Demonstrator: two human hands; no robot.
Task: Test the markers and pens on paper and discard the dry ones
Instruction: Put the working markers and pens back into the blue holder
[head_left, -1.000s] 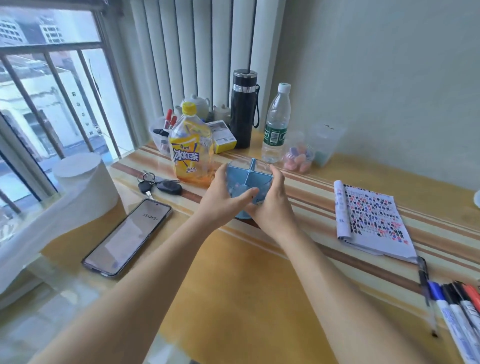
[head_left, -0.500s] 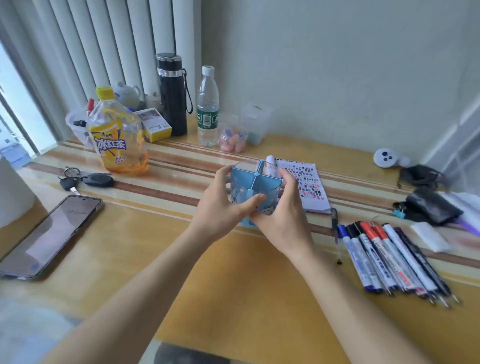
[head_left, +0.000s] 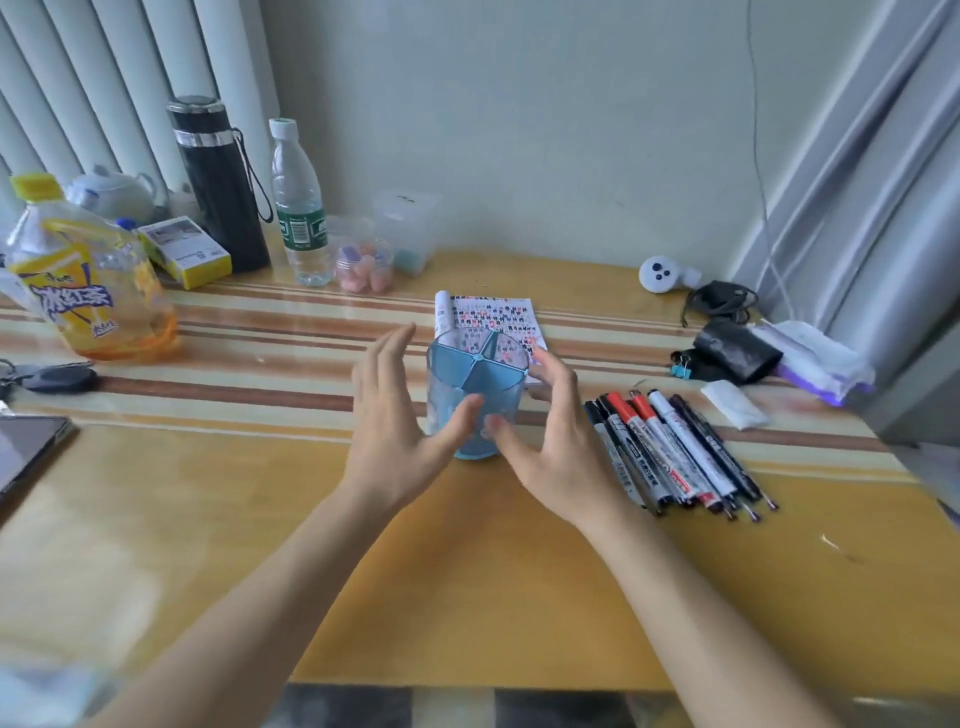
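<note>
The left hand and right hand have released the blue pen holder and spread open. It now stands on the counter, with untested markers lying to the right.

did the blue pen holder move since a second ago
Yes, rightward. The blue pen holder was by the tea bottle, well left of the notebook; now it stands right in front of the notebook.
</note>
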